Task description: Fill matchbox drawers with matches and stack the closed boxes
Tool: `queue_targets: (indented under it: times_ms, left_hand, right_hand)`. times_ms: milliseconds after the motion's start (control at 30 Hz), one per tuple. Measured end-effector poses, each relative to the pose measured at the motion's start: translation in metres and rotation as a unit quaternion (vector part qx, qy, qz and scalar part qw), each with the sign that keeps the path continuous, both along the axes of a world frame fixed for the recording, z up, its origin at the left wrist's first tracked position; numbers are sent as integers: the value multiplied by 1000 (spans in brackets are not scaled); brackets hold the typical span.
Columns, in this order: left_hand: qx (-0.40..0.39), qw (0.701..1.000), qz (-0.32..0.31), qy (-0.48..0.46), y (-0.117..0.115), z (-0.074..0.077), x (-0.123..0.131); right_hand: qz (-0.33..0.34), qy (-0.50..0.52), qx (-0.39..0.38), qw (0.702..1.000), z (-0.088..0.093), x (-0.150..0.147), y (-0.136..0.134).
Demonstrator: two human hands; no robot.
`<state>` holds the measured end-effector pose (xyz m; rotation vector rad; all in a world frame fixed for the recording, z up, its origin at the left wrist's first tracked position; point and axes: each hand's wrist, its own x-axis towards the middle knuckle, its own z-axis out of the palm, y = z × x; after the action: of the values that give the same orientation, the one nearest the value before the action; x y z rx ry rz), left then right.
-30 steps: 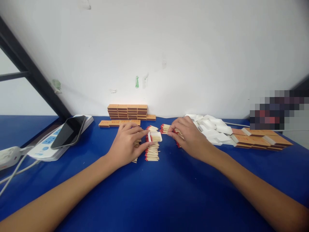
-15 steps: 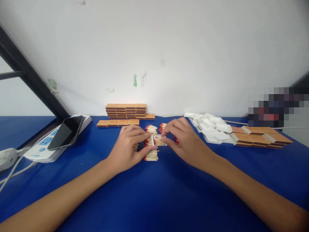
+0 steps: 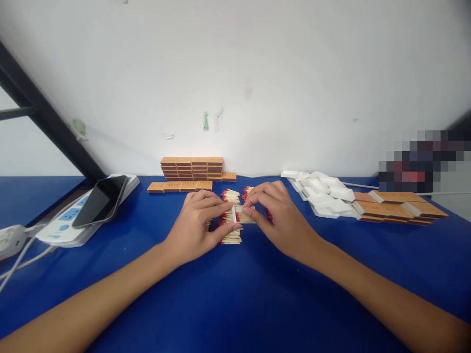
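Near the back edge of the blue flat-topped desk (image 3: 235, 304), orange cardboard matchboxes (image 3: 192, 169) are stacked, probably for saving space. Before them, the left hand (image 3: 195, 225) pinches an oblong white cardboard tray (image 3: 234, 214), seemingly for steadiness. The right hand (image 3: 272, 210) narrows over its red-headed wooden matches (image 3: 240, 217); whether gripping any, I cannot tell.

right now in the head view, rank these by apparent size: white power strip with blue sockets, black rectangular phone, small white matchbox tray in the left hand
White power strip, largest, though partly covered
Black phone
White matchbox tray, clearly smallest
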<state>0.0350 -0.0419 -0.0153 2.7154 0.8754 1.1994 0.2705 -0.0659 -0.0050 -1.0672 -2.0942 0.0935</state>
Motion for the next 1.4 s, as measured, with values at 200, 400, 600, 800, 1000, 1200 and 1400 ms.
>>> queue_targets:
  times_ms: [200, 400, 600, 800, 1000, 1200, 1400]
  left_hand:
    - [14, 999, 44, 4, 6, 0, -4]
    - [31, 998, 50, 8, 10, -1, -7]
    - [23, 998, 52, 13, 8, 1, -7]
    - [13, 999, 18, 36, 6, 0, -5]
    - [10, 999, -21, 48, 5, -1, -4]
    - [11, 999, -14, 48, 6, 1, -5]
    - [19, 999, -10, 49, 6, 2, -4]
  right_hand:
    - [-65, -47, 13, 997, -9, 31, 29]
    - [-61, -162, -31, 984, -31, 47, 47]
    - [-48, -159, -41, 985, -32, 43, 45]
    - [-52, -165, -31, 984, -34, 42, 44]
    - [-60, -169, -14, 984, -34, 43, 45]
    - [-62, -169, -10, 984, -34, 42, 45]
    - [-55, -160, -11, 986, -35, 43, 46]
